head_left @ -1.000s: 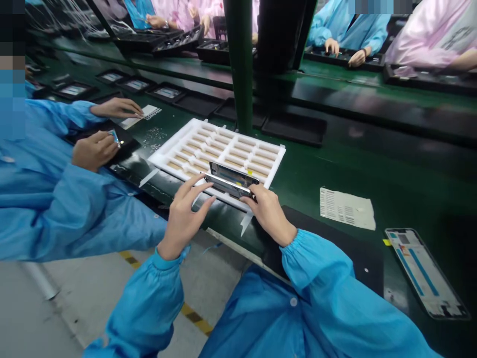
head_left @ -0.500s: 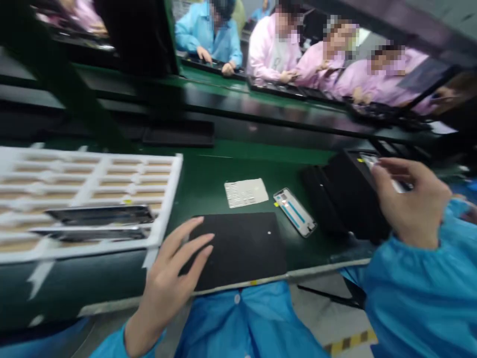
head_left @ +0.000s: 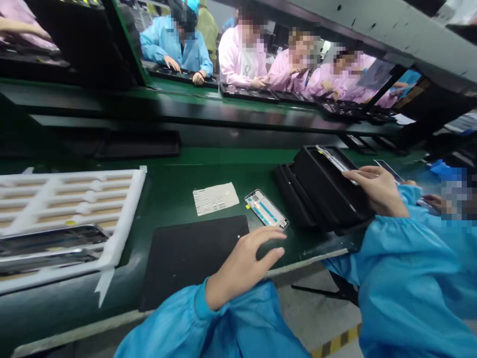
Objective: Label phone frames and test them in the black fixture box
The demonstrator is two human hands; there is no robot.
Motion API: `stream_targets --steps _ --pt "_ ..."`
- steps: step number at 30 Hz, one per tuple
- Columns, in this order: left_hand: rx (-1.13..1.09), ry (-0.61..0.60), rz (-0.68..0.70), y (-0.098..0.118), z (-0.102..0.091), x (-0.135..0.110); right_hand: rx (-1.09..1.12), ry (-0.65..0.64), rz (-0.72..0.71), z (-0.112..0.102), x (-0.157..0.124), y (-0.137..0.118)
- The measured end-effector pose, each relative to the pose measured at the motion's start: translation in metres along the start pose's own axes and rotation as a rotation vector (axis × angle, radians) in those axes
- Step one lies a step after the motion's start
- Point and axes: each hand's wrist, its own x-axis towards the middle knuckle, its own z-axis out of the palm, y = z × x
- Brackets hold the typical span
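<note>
My right hand point(head_left: 383, 189) pinches the near end of a slim phone frame point(head_left: 331, 158) with a yellow tab, tilted over the open black tray point(head_left: 316, 179) on the right. Fingers spread and holding nothing, my left hand point(head_left: 246, 263) hovers by the right edge of a black mat point(head_left: 194, 253). Just beyond its fingertips, another phone frame point(head_left: 266, 209) with blue strips and a yellow tab lies on the green bench. Left of that frame rests a pale sheet point(head_left: 216, 199) with rows of small strips.
At left stands a white foam rack point(head_left: 126, 219) with phone parts point(head_left: 52, 243) in its near slots. More black trays point(head_left: 139, 144) lie at the back. Co-workers sit across the bench, and a person in a blue sleeve point(head_left: 447, 209) is close on my right.
My left hand has moved right, from the mat's left side to its right edge. My right hand has raised the phone frame out of the black tray. The view has swung right.
</note>
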Motion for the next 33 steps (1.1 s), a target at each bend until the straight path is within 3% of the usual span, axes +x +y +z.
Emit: stream_targets --steps 2,5,7,9,11,14,17,20,23,27,30,33 --pt "-0.213 0.024 -0.084 0.004 0.019 0.022 0.113 -0.029 0.013 0.001 -0.017 -0.014" --pt "-0.628 0.085 -0.15 0.012 0.043 0.055 0.227 -0.096 -0.033 0.013 -0.066 -0.04" --pt "-0.831 0.164 -0.154 0.016 0.049 0.07 0.235 -0.175 -0.151 0.027 -0.103 -0.057" --pt "-0.881 0.277 -0.179 0.013 0.047 0.074 0.131 -0.257 -0.318 0.041 -0.126 -0.068" --pt "-0.788 0.374 -0.206 0.003 0.034 0.067 -0.068 -0.174 -0.442 0.048 -0.128 -0.068" --pt "-0.542 0.437 -0.184 -0.02 -0.003 0.043 -0.496 0.094 -0.418 0.043 -0.099 -0.049" --pt "-0.373 0.421 -0.208 -0.04 -0.047 0.015 -0.804 0.089 -0.367 0.038 -0.068 -0.03" --pt "-0.249 0.316 -0.283 -0.057 -0.083 -0.005 -0.821 0.146 -0.501 0.053 -0.06 -0.039" --pt "-0.106 0.234 -0.308 -0.074 -0.101 -0.014 -0.724 0.124 -0.64 0.105 -0.061 -0.074" --pt "-0.114 0.113 -0.311 -0.09 -0.105 -0.019 -0.553 -0.168 -0.659 0.225 -0.048 -0.119" --pt "-0.12 0.057 -0.347 -0.091 -0.105 -0.022 -0.474 -0.303 -0.704 0.316 -0.039 -0.131" --pt "-0.106 0.021 -0.374 -0.088 -0.107 -0.023 -0.376 -0.401 -0.758 0.374 -0.041 -0.135"
